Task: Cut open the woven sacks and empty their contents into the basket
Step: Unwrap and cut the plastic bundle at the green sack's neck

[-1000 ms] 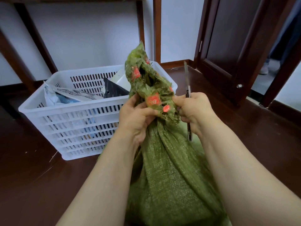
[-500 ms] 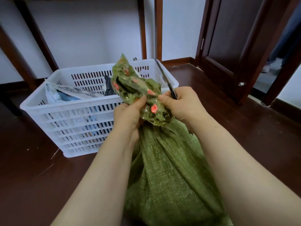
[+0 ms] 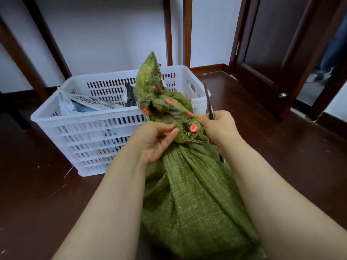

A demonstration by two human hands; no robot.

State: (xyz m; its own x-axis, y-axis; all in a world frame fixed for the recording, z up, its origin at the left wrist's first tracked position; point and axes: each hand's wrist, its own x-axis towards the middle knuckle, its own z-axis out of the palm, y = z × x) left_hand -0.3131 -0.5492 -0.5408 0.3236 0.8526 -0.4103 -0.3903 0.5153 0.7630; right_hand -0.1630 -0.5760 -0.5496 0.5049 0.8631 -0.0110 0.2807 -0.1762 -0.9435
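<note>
Head view: the sack (image 3: 187,194) looks soft and floppy, best held where the left hand (image 3: 154,139) pinches its taped neck; the right hand (image 3: 219,128) grips a knife (image 3: 208,99).

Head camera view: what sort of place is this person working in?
Most likely a room in a home or small office, not a warehouse: polished dark wooden floor, plain white wall with wooden skirting board, and a dark panelled door with a round knob standing open on the right.
</note>
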